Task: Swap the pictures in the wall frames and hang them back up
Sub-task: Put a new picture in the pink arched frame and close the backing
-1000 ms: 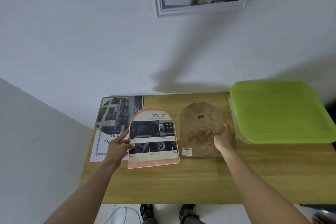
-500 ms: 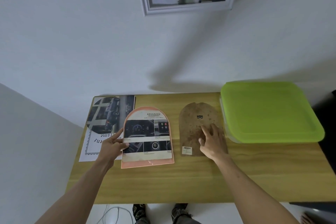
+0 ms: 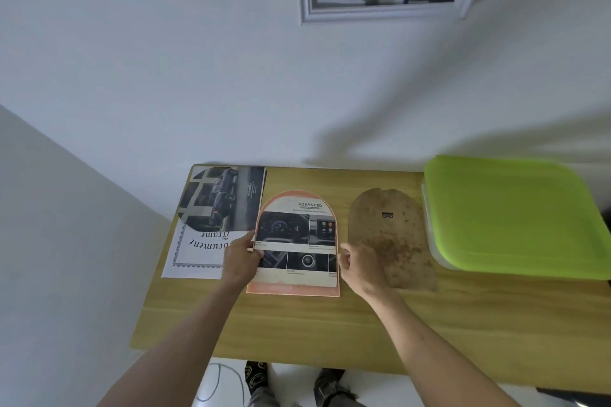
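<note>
Head view gives me the wooden bench [image 3: 330, 324] from above, and I take the arched peach frame [image 3: 296, 289] lying flat on it as my landmark. A brochure picture [image 3: 297, 241] headed ADVANCED sits in that frame, rounded top toward the wall, flat foot toward me, so its long axis runs away from me.

My left hand [image 3: 241, 261] is at the frame's left edge, thumb laid over the picture's margin and fingers curled at the rim; I read that as a pinch on the frame. My right hand [image 3: 358, 269] sits at the frame's right edge with its fingers curled against the side, though I cannot tell whether they clasp the rim or only touch it.

Just right of the frame, under the heel of my right hand, lies the brown arched backing board [image 3: 388, 235], hanger clip up, same orientation as the frame. Left of the frame lie a car print [image 3: 224, 198] and, partly beneath it, a white Document Frame sheet [image 3: 195, 258]. Beyond the backing board, a lime-green lidded container [image 3: 509, 215] touches the wall. Above the bench hangs a white wall frame [image 3: 380, 8].

I judge the board goes over the picture next. It lies to the right of the frame, nearer my right hand, and needs only a sideways carry with no turning.
</note>
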Demonstrator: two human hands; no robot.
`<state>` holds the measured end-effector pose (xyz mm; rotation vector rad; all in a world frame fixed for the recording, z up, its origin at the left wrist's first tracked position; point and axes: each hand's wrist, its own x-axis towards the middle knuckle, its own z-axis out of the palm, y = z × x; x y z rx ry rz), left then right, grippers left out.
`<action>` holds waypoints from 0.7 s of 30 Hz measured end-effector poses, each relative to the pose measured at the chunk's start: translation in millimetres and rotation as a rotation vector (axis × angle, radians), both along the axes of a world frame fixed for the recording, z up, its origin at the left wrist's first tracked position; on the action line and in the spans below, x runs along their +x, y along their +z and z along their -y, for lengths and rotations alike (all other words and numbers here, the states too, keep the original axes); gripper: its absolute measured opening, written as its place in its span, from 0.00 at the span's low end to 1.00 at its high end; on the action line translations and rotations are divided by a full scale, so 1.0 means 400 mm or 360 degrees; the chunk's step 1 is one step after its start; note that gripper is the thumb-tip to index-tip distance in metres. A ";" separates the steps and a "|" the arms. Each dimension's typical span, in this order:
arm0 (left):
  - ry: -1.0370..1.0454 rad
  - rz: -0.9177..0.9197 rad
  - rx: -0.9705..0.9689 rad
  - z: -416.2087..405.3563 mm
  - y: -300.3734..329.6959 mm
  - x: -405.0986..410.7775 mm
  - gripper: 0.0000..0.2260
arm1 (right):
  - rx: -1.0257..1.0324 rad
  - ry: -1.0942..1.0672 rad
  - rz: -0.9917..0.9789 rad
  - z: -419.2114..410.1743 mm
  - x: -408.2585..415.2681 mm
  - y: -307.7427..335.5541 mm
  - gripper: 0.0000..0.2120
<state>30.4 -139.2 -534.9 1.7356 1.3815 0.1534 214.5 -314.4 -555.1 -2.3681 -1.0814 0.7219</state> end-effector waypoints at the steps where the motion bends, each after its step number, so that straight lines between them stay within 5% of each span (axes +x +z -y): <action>1: -0.0038 -0.0056 0.0087 0.003 -0.008 0.002 0.19 | -0.0011 -0.0034 -0.0013 -0.007 -0.015 -0.003 0.09; 9: -0.0166 -0.0421 0.0296 0.045 -0.032 0.015 0.20 | 0.0003 -0.0097 -0.0011 -0.030 -0.071 0.009 0.22; 17: -0.0229 -0.0553 0.0287 0.051 -0.051 0.026 0.23 | -0.0297 -0.0130 0.0110 -0.074 -0.110 -0.002 0.22; 21: -0.0275 -0.0544 0.0272 0.052 -0.067 0.022 0.23 | -0.0376 -0.0286 -0.0124 -0.103 -0.120 -0.005 0.18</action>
